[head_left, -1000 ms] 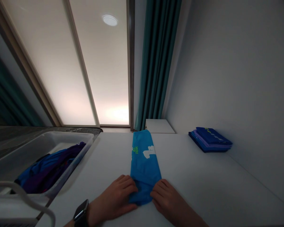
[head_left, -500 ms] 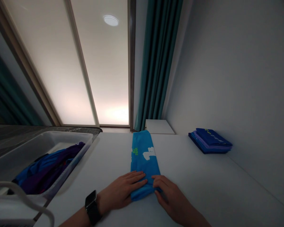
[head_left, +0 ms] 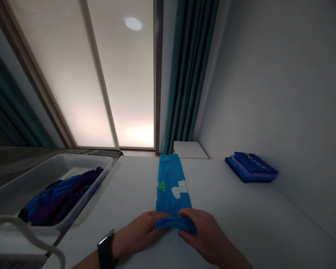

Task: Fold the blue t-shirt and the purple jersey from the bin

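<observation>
A bright blue garment (head_left: 170, 175), folded into a long narrow strip with a green logo and a white print, lies lengthwise on the white table (head_left: 128, 190). My right hand (head_left: 203, 231) grips the right side of its near end, thumb below and fingers on top; this end is lifted and doubled over toward the far end. My left hand (head_left: 145, 229), with a black watch (head_left: 106, 248) on the wrist, reaches in from the left with its fingers stretched out. Their tips are partly hidden behind the raised fold.
To the left stands a translucent plastic bin (head_left: 81, 158) holding crumpled blue and purple clothes (head_left: 61, 198). A stack of folded blue and purple clothes (head_left: 250, 168) sits at the right by the wall. A pale curved bar (head_left: 28, 231) crosses the lower left. A white cabinet (head_left: 189, 149) is beyond the table.
The near end of the garment has come up off the table and been turned over, away from me. My left fingers, earlier flat on top, are now partly behind that fold.
</observation>
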`<action>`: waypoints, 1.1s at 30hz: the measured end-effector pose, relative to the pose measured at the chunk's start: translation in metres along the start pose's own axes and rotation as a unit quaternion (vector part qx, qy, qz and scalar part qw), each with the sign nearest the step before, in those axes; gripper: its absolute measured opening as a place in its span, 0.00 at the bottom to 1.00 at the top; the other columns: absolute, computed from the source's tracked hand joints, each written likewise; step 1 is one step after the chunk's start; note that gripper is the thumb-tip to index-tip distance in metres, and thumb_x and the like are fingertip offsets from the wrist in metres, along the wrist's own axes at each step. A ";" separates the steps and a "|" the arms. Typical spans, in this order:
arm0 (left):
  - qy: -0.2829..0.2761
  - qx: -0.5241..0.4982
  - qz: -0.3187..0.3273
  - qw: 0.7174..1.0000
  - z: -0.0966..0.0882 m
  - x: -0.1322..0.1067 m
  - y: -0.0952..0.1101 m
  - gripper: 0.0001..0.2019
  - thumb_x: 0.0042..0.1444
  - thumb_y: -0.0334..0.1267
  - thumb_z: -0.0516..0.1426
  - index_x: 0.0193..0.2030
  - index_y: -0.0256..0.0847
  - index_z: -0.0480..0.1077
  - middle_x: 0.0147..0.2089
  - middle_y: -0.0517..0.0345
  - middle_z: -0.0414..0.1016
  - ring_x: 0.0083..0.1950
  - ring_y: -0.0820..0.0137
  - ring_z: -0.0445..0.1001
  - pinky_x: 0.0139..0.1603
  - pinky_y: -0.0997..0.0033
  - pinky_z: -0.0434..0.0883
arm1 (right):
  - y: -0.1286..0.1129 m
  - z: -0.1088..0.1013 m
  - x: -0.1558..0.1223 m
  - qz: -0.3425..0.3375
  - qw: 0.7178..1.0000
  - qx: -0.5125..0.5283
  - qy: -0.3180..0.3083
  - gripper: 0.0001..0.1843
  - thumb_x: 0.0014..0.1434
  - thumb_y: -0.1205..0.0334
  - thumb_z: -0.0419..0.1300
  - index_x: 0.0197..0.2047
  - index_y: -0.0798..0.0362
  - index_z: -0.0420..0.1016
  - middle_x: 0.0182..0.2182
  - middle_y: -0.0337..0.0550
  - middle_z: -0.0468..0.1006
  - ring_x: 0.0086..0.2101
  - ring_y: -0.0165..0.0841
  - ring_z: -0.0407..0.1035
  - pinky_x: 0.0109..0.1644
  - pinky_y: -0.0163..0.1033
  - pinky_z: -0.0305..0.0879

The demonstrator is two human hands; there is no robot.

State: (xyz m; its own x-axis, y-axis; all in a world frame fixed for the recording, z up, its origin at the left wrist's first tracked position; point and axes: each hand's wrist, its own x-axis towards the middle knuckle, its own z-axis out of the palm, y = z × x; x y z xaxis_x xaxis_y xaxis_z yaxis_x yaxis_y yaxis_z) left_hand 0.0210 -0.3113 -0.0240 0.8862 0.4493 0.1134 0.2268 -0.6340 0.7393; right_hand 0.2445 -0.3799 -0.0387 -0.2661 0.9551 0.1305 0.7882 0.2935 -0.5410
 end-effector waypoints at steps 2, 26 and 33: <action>-0.003 -0.012 0.001 1.000 -0.002 0.003 0.000 0.18 0.70 0.41 0.45 0.61 0.51 0.67 0.58 0.60 0.74 0.56 0.68 0.73 0.60 0.67 0.68 | 0.002 0.001 0.003 -0.004 1.000 -0.014 -0.006 0.22 0.56 0.58 0.64 0.54 0.47 0.70 0.48 0.45 0.78 0.46 0.41 0.72 0.50 0.42 0.64; 0.052 0.204 0.038 0.977 -0.031 0.002 -0.084 0.22 0.66 0.32 0.48 0.66 0.47 0.61 0.65 0.55 0.66 0.66 0.63 0.64 0.66 0.54 0.63 | -0.005 -0.049 0.027 -0.040 0.972 0.068 -0.221 0.12 0.60 0.60 0.59 0.25 0.52 0.70 0.24 0.32 0.71 0.24 0.26 0.64 0.30 0.31 0.57; 0.040 0.206 0.038 0.977 -0.026 0.001 -0.077 0.26 0.61 0.32 0.53 0.66 0.48 0.60 0.66 0.54 0.65 0.67 0.61 0.63 0.67 0.53 0.61 | 0.010 -0.076 0.073 -0.019 0.955 0.130 -0.264 0.15 0.64 0.51 0.54 0.31 0.51 0.71 0.29 0.35 0.73 0.28 0.28 0.66 0.33 0.34 0.61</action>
State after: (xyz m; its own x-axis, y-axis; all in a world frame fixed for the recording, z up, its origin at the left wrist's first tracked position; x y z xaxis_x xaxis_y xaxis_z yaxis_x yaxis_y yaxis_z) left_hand -0.0064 -0.2454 -0.0634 0.8759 0.4291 0.2207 0.3204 -0.8593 0.3988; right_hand 0.2757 -0.3040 0.0288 -0.5885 0.7697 -0.2473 0.6268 0.2411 -0.7410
